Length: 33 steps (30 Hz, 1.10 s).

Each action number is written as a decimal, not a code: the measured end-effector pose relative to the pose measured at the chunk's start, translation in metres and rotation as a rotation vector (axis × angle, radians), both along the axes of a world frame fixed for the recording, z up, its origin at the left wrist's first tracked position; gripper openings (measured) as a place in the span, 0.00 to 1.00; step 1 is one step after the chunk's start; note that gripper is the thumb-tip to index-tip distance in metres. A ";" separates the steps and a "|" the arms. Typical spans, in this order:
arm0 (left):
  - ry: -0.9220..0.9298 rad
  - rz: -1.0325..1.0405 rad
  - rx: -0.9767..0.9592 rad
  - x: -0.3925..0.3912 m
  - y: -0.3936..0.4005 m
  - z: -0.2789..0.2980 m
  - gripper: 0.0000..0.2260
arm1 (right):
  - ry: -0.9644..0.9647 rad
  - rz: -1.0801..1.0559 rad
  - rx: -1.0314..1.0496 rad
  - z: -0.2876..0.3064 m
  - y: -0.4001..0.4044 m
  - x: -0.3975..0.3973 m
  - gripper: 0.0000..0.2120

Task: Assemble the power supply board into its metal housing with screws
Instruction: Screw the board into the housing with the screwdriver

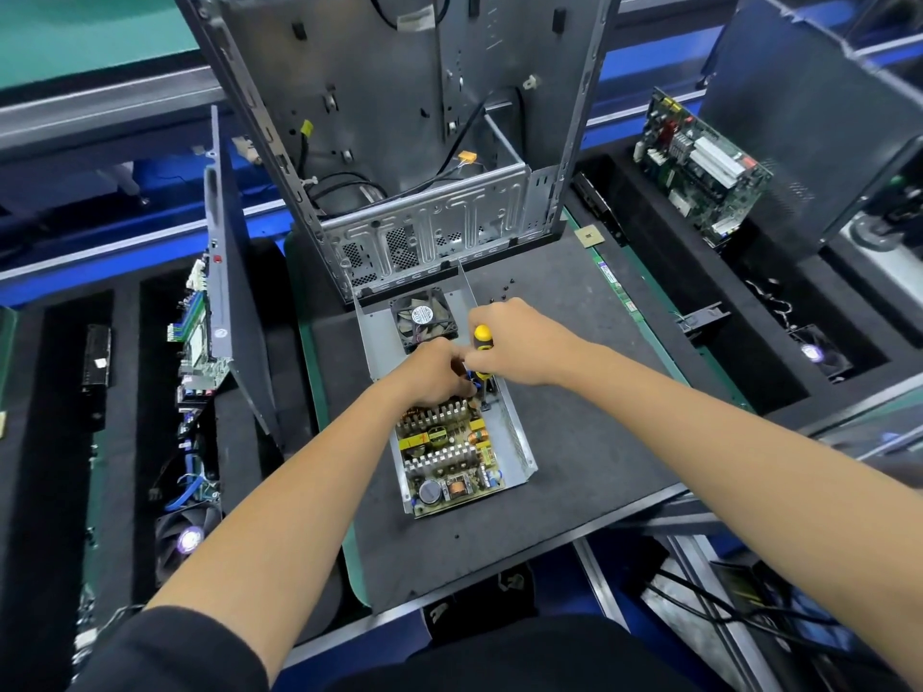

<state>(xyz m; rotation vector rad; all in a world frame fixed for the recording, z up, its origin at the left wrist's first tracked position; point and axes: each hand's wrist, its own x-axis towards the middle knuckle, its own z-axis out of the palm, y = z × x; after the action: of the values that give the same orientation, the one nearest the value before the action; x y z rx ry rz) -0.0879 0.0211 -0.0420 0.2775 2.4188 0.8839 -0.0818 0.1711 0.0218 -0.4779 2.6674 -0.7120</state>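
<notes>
Dark foam mat (574, 442) on the bench, open PC case (424, 142) standing at the back | power supply board (447, 454) sits in its metal housing (519, 437) mid-mat, fan (424, 317) at the far end | right hand (519, 342) wrapped round a yellow-black screwdriver (482, 337), tip down by the board | left hand (434, 374) curled right beside it, can't tell what it's pinching | loose screws (504, 289) behind

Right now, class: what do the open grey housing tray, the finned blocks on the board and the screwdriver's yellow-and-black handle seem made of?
Open grey housing tray: thin bent sheet metal with a dull sheen. Finned blocks: probably aluminium, pale matt silver fins. Yellow-and-black screwdriver handle: likely plastic, smooth and glossy.
</notes>
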 end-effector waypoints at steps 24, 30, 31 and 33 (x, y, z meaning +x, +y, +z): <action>0.033 -0.051 0.003 0.000 0.000 -0.004 0.08 | 0.099 0.208 0.216 0.009 -0.006 0.003 0.09; 0.051 -0.047 -0.025 0.002 0.001 -0.008 0.11 | 0.114 0.268 0.188 0.007 -0.010 -0.004 0.08; 0.060 -0.057 -0.025 0.002 0.001 -0.008 0.09 | 0.131 0.291 0.232 0.008 -0.010 -0.005 0.09; 0.070 -0.064 -0.014 0.003 0.001 -0.007 0.07 | 0.161 0.346 0.319 0.009 -0.010 -0.005 0.11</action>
<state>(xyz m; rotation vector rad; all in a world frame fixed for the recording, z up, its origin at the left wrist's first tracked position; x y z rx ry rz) -0.0850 0.0223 -0.0494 0.3847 2.4646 0.8416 -0.0866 0.1610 0.0304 -0.9064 2.6697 -0.1496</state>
